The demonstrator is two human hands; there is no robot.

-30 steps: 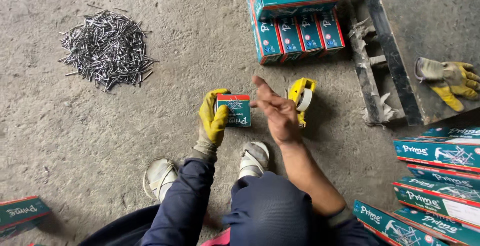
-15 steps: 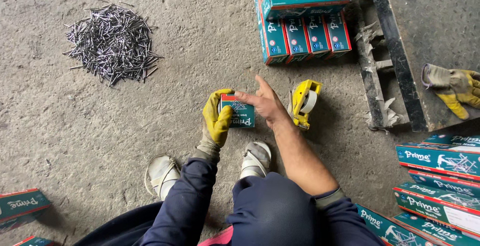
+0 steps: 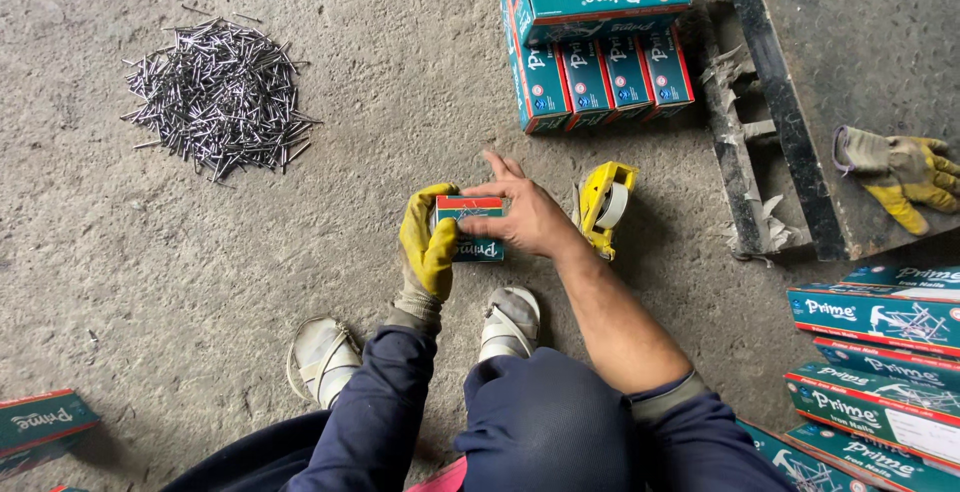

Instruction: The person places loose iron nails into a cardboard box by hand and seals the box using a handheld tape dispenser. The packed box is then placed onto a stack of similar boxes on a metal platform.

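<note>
The person squats on the concrete floor (image 3: 300, 282), holding a small teal box (image 3: 472, 229) just ahead of the feet. The gloved left hand (image 3: 428, 244) grips its left end; the bare right hand (image 3: 525, 220) lies closed over its top. A steady left-hand grip would probably keep the flap square under the pressing fingers. A yellow tape dispenser (image 3: 604, 206) sits just right.

Bare floor left of hands, tape dispenser (image 3: 605, 207) right, stacked boxes (image 3: 598, 47) ahead
</note>
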